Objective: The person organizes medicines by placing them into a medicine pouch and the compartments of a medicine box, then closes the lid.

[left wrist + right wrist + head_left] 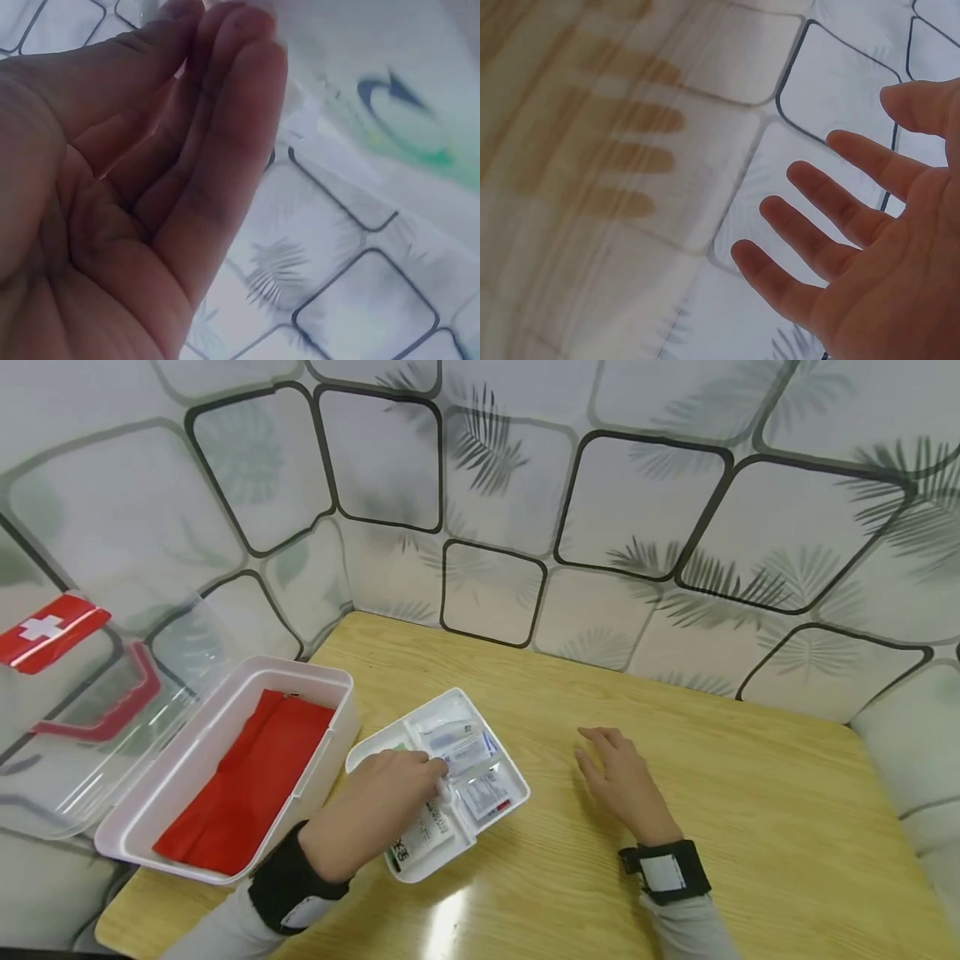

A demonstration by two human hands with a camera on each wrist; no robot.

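Note:
My left hand (386, 806) is over a white compartment tray (433, 867), its thumb and fingers pinched together at the tray's middle divider. The back of the hand hides the exact grip and part of the left compartments. Small clear packets (459, 745), a white packet with printed text (484, 793) and a larger packet with dark print (423, 837) lie in the tray. In the left wrist view the curled fingers (225, 142) meet the thumb beside a blurred packet with green print (420, 135). To the tray's right, my right hand (622, 785) hovers above the table, fingers spread, holding nothing.
A white box (341, 710) stands left of the tray with a folded red cloth-like item (251, 785) inside. Its clear lid (187, 635), with a pink handle (138, 693) and red white-cross label (56, 631), leans open to the left. The wooden table (750, 810) meets patterned fabric (495, 593) behind.

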